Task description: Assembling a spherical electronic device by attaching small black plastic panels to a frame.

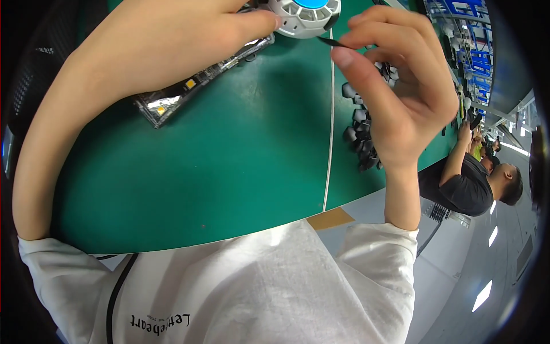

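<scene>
At the top edge is a white round device (298, 24) with a blue centre and slotted openings around its rim. The thumb of my left hand (200, 34) presses against its side, and the other fingers run out of the picture. Between thumb and forefinger, my right hand (401, 74) pinches a thin black pointed piece (329, 42). Its tip is close beside the device's lower right edge; whether they touch I cannot tell. Under my left forearm lies a long strip in clear, shiny wrap (189, 85), dark with small yellow squares, partly hidden.
Several small black and grey parts (361, 132) lie heaped beneath my right hand on the green table (229, 172). A white line (329, 126) crosses the mat. To the right, a person in a dark shirt (470, 183) sits near blue bins (467, 34).
</scene>
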Demonstrator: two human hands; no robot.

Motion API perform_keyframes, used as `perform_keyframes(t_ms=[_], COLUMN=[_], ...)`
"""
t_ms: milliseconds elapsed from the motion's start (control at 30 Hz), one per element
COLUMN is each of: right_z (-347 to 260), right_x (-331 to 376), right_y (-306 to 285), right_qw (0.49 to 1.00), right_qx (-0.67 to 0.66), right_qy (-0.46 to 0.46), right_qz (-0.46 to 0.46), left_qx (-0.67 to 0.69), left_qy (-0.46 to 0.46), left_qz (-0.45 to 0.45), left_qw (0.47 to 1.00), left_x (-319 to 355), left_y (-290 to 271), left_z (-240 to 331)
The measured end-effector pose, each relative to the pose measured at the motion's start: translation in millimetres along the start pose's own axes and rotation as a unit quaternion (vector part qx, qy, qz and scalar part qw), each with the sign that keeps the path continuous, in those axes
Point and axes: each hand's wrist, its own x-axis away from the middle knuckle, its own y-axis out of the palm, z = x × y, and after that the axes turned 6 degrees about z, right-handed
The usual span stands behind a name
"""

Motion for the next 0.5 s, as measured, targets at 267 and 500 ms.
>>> perform_keyframes(t_ms=[267, 500], right_z=[2, 8], right_x=[1, 3], right_y=[30, 38], right_qw=[0.988, 0.992], right_qx=[0.152, 0.121], right_qy=[0.013, -0.019], right_qz=[-0.024, 0.027], left_qx=[0.045, 0.146], left_qy=[-0.038, -0.139], left_qz=[-0.061, -0.09], left_qw=[0.996, 0.975], left_x=[-5, -18], left_y=[-8, -19], left_z=[-5, 6])
